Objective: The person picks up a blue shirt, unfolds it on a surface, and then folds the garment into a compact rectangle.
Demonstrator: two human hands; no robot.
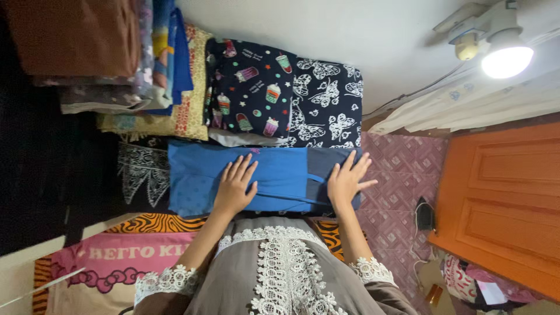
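Pressing down with both palms, a person flattens a folded blue cloth (274, 175) that lies across the middle of the view, just beyond the person's grey, lace-trimmed garment (274, 274).

Taking the blue cloth as the landmark: past its far edge rests a dark folded fabric printed with drink cups (251, 87), and beside that a dark fabric with white butterflies (326, 105). Further off on the same far side rises a stack of folded fabrics (105, 52), brown on top. Under the cloth's near edge shows a tiger-striped mat (157, 223), and nearer the viewer lies a pink printed fabric (122, 262). Off the cloth's other end spread purple patterned floor tiles (402, 175), then an orange wooden door (501, 204).

The cloth looks soft, light and limp; it would likely sag unless taken by a folded edge or scooped up from beneath.

The left hand (235, 188) lies flat on the cloth, fingers together and extended, gripping nothing. The right hand (345, 179) rests flat near the darker end, fingers spread wide, likewise holding nothing. Both forearms reach straight forward.
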